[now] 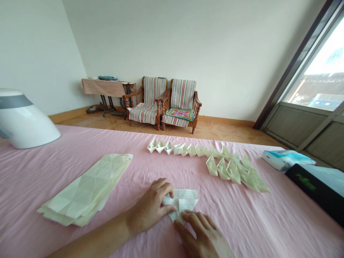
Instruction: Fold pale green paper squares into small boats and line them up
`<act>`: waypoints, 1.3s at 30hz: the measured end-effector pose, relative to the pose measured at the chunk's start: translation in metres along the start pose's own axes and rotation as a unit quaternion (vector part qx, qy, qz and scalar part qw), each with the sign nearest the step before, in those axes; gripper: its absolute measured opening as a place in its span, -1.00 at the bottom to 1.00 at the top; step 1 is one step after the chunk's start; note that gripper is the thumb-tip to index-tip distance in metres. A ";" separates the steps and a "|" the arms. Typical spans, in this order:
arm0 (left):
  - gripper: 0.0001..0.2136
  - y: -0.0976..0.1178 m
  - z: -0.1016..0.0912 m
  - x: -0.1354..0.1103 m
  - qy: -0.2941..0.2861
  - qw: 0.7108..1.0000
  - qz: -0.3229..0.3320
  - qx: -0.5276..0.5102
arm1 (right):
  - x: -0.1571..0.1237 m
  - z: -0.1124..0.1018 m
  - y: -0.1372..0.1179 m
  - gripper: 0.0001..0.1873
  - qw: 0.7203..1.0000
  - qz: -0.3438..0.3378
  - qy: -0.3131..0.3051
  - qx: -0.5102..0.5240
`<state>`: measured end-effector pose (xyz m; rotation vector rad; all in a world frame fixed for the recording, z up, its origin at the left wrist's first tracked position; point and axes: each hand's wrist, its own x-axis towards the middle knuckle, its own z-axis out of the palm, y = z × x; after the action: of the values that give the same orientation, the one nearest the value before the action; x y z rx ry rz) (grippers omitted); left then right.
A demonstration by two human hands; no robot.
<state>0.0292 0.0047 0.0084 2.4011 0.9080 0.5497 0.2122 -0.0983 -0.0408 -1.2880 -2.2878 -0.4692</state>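
Note:
A small sheet of folded paper (pixel 188 199), pale with faint lines, lies on the pink cloth in front of me. My left hand (pixel 152 202) grips its left side, thumb on top and fingers curled at the edge. At its lower edge is my right hand (pixel 201 229), its thumb and fingers closed on the paper's lower point. The fingers cover part of the left side and the bottom corner. To the left rests a stack of creased pale paper sheets (pixel 94 182). Beyond my hands stand folded paper boats (pixel 189 150) in a row, with more boats (pixel 232 172) nearer on the right.
The pink cloth (pixel 150 165) covers the surface under my hands. A white rounded object (pixel 34 123) stands at the left. A blue-and-white packet (pixel 286 159) and a black box (pixel 311 186) lie at the right. Two wooden armchairs (pixel 197 100) stand by the wall.

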 end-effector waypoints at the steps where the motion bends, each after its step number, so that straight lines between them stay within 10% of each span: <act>1: -0.77 0.000 0.000 0.000 0.006 1.000 0.011 0.014 | 0.000 0.000 0.000 -0.71 1.000 0.004 -0.003 0.003; 11: -0.79 0.002 0.004 -0.009 -0.017 0.970 0.173 0.170 | 0.003 -0.001 -0.003 -0.66 0.999 0.015 -0.007 0.031; 22: -0.86 0.008 -0.002 -0.024 -0.021 0.997 0.061 0.040 | 0.007 -0.009 -0.004 -0.69 0.968 0.135 0.008 0.211; 39: -0.88 0.010 -0.001 -0.020 -0.011 0.998 0.052 0.017 | 0.013 -0.024 0.001 -0.66 0.970 0.103 -0.058 0.212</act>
<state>0.0199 -0.0154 0.0115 2.4914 0.7928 0.5503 0.2127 -0.1009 -0.0135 -1.3344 -2.1548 0.1654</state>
